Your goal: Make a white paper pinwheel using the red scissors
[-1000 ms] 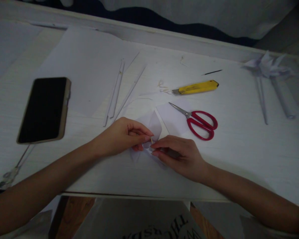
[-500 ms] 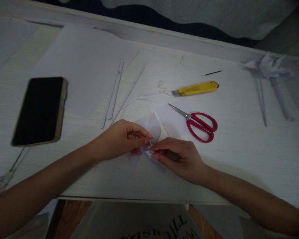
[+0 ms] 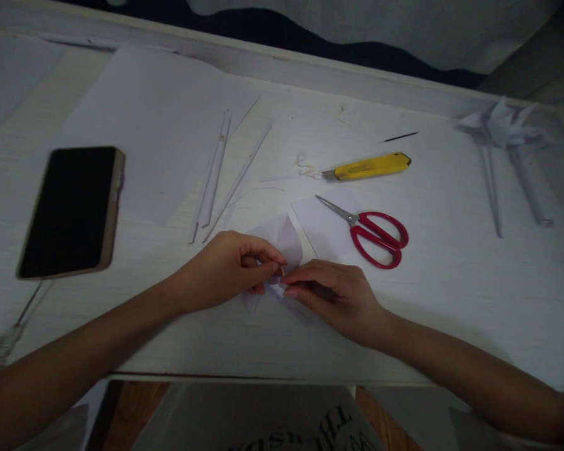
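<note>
A white paper pinwheel [image 3: 289, 238] with curved flaps lies low over the table, partly covered by my hands. My left hand [image 3: 239, 263] is closed in a pinch at its middle, fingertips pressed together. From the right, my right hand [image 3: 338, 291] pinches at the same spot, thumb and forefinger almost touching the left fingertips. A tiny thin pale stick [image 3: 282, 271] shows between the two sets of fingertips; its ends are hidden. Red-handled scissors [image 3: 378, 235] lie just right of my hands, tips over a square of white paper [image 3: 326, 219].
A yellow utility knife [image 3: 371, 166] lies behind the scissors, near a thin black rod [image 3: 401, 136]. Rolled paper sticks [image 3: 216, 169] and a large white sheet [image 3: 150, 125] are at left, with a phone [image 3: 70, 213]. A paper flower-like piece [image 3: 507, 128] stands far right.
The fingers have shifted very slightly around the pinwheel's middle, both hands keeping their pinch. The whole view has drifted a little; the table items lie as before.
</note>
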A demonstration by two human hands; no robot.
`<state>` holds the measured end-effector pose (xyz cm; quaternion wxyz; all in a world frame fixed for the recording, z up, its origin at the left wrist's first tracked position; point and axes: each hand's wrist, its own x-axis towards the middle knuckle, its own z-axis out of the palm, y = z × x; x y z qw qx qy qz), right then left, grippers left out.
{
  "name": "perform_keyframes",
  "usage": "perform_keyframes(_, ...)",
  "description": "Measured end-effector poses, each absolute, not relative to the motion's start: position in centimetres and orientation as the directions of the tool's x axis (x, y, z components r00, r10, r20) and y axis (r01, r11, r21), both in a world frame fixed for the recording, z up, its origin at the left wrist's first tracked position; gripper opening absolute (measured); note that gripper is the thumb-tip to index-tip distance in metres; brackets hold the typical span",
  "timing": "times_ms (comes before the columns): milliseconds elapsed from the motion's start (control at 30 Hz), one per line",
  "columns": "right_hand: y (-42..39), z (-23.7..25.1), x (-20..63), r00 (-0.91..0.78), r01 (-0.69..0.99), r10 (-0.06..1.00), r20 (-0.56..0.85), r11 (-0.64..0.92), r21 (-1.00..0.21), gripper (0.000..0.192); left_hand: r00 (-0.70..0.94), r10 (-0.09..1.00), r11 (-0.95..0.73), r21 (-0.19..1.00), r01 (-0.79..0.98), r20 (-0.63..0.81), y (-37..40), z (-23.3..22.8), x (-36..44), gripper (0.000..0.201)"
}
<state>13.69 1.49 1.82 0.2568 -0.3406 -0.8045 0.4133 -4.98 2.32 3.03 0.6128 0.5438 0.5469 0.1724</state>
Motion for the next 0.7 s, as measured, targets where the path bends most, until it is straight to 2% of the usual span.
perform_keyframes(700,1.36,1.43,13.54,-0.632,0.315,0.755,0.175,0.457,-0.832,0.013,0.339,0.826,0.309,0.864,0.397,-0.451,2.21,2.83,-4.82,0.014)
